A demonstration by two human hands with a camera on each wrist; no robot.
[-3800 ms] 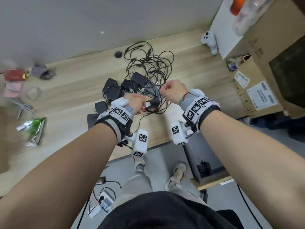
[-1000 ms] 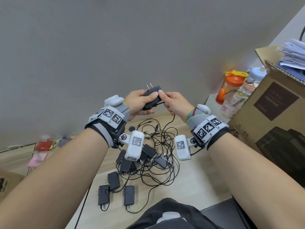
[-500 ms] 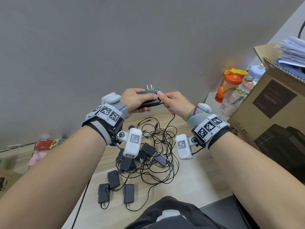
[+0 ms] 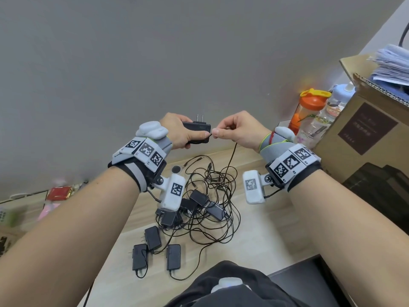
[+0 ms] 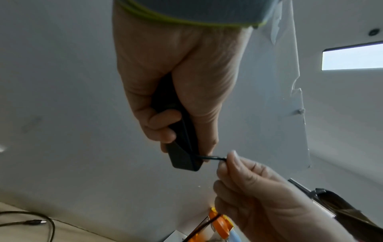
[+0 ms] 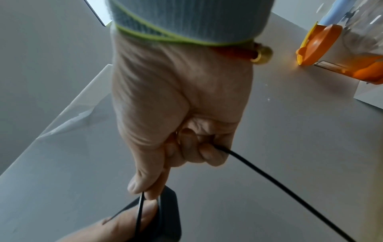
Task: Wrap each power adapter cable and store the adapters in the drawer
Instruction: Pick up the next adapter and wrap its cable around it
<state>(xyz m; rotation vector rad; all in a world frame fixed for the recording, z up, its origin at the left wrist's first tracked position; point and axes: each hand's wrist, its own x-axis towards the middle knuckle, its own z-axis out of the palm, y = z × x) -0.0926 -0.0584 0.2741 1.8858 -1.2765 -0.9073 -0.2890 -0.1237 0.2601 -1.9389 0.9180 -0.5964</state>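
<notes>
My left hand (image 4: 181, 134) grips a black power adapter (image 4: 196, 131) in the air above the desk, prongs pointing up; the same adapter (image 5: 182, 144) shows in the left wrist view. My right hand (image 4: 234, 129) pinches its thin black cable (image 4: 231, 158) just beside the adapter body, and the cable (image 6: 279, 188) hangs down to the desk. Below lies a tangle of black cables (image 4: 212, 202) with several more adapters (image 4: 152, 238). Three adapters lie apart at the near-left side of the tangle. No drawer is in view.
A wooden desk (image 4: 254, 235) stands against a grey wall. A cardboard box (image 4: 365, 138) with papers on top, an orange-lidded bottle (image 4: 307, 109) and a clear bottle (image 4: 325, 120) stand at the right. Small red and pink items (image 4: 58, 193) lie far left.
Both hands lifted one adapter from the desk pile into the air. In the last half second my right hand drew slightly away from the adapter, pinching the cable taut at its end.
</notes>
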